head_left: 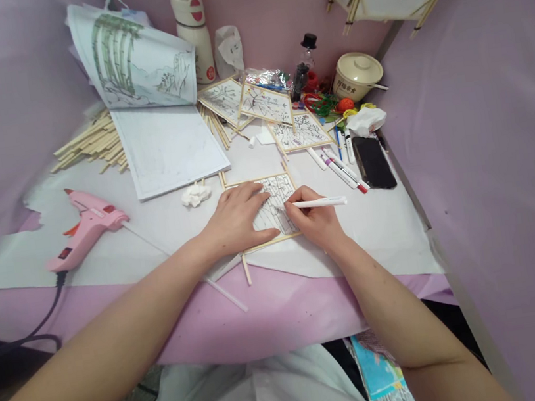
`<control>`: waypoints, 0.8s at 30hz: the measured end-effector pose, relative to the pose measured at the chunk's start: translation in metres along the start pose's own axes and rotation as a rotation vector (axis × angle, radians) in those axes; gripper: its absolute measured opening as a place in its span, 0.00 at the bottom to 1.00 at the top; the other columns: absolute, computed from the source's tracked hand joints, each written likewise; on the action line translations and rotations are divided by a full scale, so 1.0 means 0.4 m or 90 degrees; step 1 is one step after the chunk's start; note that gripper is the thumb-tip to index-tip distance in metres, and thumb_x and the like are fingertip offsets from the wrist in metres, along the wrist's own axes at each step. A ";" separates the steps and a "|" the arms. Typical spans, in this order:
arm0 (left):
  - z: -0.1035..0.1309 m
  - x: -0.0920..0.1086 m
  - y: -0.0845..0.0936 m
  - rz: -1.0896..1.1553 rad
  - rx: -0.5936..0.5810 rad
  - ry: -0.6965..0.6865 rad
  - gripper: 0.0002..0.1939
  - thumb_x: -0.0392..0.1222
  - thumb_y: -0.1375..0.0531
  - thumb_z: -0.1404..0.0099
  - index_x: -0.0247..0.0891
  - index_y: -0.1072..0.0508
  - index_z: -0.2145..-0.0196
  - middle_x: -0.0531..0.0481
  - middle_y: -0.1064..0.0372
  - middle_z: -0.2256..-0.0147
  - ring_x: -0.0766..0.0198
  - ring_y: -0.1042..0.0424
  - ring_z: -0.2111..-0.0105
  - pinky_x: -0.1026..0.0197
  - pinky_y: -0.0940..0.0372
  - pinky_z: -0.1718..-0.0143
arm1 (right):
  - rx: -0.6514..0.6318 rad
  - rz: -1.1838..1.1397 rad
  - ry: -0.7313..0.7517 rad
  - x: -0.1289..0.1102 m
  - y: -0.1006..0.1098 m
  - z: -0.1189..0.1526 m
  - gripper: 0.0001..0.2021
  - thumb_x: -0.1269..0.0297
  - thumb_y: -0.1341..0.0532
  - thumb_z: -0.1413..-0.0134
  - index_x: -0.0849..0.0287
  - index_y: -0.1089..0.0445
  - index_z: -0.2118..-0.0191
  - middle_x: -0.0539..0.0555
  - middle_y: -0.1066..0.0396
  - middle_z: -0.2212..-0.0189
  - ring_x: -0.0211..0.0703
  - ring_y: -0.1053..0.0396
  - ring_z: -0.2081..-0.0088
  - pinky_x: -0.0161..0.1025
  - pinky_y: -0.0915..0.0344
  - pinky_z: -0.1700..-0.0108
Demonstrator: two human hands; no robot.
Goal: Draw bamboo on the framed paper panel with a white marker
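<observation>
A small panel (274, 203) framed with thin wooden sticks lies on the white-covered table, its sheet marked with dark branching lines. My left hand (240, 217) rests flat on the panel's left part, fingers spread, holding nothing. My right hand (316, 220) grips a white pen (322, 203) over the panel's right edge, the pen's tip at the drawing and its rear end pointing right. Part of the drawing is hidden under my left hand. A crumpled tissue (196, 194) lies just beyond my left hand.
A pink glue gun (89, 225) with a cord lies left, near a long clear stick (225, 294). Behind are an open pad (173, 147), wooden sticks (90, 144), other framed drawings (266, 102), a bottle (193, 32) and a lidded pot (357, 75). Markers (343, 170) and a phone (374, 162) lie right.
</observation>
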State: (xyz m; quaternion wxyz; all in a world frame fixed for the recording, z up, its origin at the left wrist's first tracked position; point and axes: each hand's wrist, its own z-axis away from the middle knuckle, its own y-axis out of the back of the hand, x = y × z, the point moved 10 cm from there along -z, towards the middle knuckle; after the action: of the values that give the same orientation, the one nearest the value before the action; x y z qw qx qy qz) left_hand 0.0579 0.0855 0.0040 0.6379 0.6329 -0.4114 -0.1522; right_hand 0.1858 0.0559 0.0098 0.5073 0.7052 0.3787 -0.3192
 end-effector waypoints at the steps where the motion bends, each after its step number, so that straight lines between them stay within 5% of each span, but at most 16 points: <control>1: 0.000 0.000 0.000 0.003 -0.001 0.000 0.37 0.62 0.39 0.43 0.39 0.36 0.42 0.39 0.42 0.39 0.46 0.45 0.37 0.41 0.50 0.38 | -0.002 0.001 0.003 -0.002 0.000 0.000 0.08 0.63 0.42 0.44 0.56 0.38 0.73 0.45 0.42 0.80 0.35 0.45 0.77 0.36 0.48 0.74; 24: 0.000 0.000 0.000 -0.004 -0.012 0.006 0.37 0.61 0.39 0.43 0.38 0.36 0.41 0.38 0.43 0.38 0.47 0.46 0.37 0.42 0.50 0.38 | 0.079 -0.008 0.003 -0.010 0.045 0.007 0.07 0.69 0.42 0.50 0.56 0.40 0.76 0.43 0.43 0.82 0.34 0.44 0.78 0.34 0.47 0.75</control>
State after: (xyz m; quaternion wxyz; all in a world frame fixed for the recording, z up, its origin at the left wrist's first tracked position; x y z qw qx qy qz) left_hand 0.0578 0.0854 0.0040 0.6453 0.6287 -0.4052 -0.1553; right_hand 0.1990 0.0488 0.0208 0.4601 0.7336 0.3637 -0.3434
